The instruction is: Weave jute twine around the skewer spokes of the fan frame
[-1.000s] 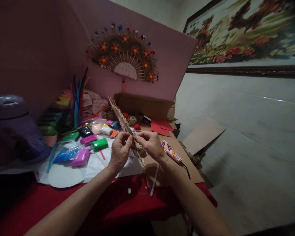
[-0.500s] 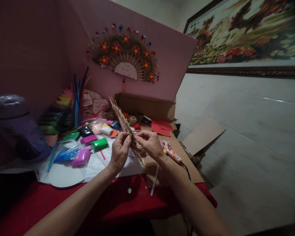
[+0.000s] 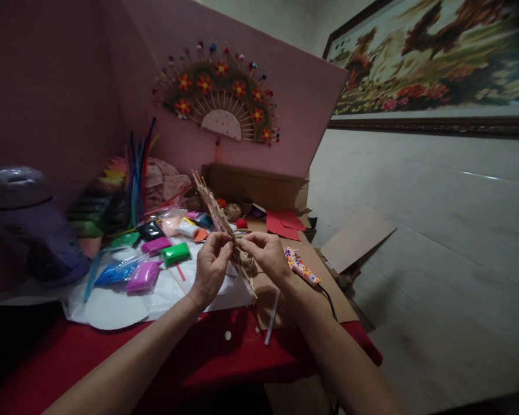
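Note:
Tilted nearly edge-on, a piece made of thin wooden sticks and jute twine (image 3: 216,212) is held above the table. My left hand (image 3: 213,262) is closed on its near side, thumb and forefinger pinched at the edge. My right hand (image 3: 266,253) is pinched against the same spot from the right, apparently on a strand of jute twine; the fingertips partly hide it. Behind and below the fingers, a ball of jute twine (image 3: 247,264) shows in part. A glue gun (image 3: 301,266) with a flowered cover lies right of my right hand, its cord trailing toward me.
Several bags of coloured clay (image 3: 142,276) lie on white paper at left, beside a white disc (image 3: 116,308). A clear glue stick (image 3: 272,317) rests at the cardboard's (image 3: 328,300) front edge. Red paper (image 3: 284,225) lies behind. A decorated fan (image 3: 225,95) hangs on the pink board.
Both hands stay almost in place on the stick piece. The fingertips have shifted only very slightly at the pinched edge.

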Available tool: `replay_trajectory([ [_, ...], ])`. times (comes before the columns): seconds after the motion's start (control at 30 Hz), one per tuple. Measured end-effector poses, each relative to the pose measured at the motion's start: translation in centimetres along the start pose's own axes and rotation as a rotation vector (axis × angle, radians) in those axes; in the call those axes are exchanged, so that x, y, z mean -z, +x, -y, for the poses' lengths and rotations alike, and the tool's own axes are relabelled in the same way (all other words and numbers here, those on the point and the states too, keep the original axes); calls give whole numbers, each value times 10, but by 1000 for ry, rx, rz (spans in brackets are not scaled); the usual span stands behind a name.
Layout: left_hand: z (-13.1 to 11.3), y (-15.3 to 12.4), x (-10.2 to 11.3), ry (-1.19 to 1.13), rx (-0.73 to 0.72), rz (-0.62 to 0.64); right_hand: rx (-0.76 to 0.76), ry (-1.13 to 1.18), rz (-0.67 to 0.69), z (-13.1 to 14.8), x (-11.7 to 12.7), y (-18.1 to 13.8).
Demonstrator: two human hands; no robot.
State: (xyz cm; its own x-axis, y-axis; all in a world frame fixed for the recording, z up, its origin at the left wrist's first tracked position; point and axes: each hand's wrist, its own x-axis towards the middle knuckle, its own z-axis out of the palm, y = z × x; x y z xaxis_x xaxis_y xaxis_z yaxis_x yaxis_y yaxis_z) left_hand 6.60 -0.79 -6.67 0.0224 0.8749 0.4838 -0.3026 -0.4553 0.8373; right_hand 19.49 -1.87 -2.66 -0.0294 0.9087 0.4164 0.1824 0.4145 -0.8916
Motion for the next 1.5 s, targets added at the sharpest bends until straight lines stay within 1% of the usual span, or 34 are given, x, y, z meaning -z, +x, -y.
replay_trajectory([
  [0.1,1,0,0,-5,6,-1,-10,-9,-9,1,-2,-2],
  [0.27,3,2,-1,2,-14,-20,18,-80,-35,3,-4,-1],
  [0.5,1,1,-1,-10,-4,-10,34,-30,4,1,-1,0],
  [0.9,0,2,-1,28,-20,-26,55,-85,-15,-6,-3,6],
  [1.1,-2,0,-1,9,-16,5,70,-114,-7,-4,-1,5],
  [1.27,0,2,-2,17,-23,-6,55,-99,-13,-3,-4,5],
  [1.5,1,4,-2,47,-25,-31,84,-167,-14,-8,-3,6],
])
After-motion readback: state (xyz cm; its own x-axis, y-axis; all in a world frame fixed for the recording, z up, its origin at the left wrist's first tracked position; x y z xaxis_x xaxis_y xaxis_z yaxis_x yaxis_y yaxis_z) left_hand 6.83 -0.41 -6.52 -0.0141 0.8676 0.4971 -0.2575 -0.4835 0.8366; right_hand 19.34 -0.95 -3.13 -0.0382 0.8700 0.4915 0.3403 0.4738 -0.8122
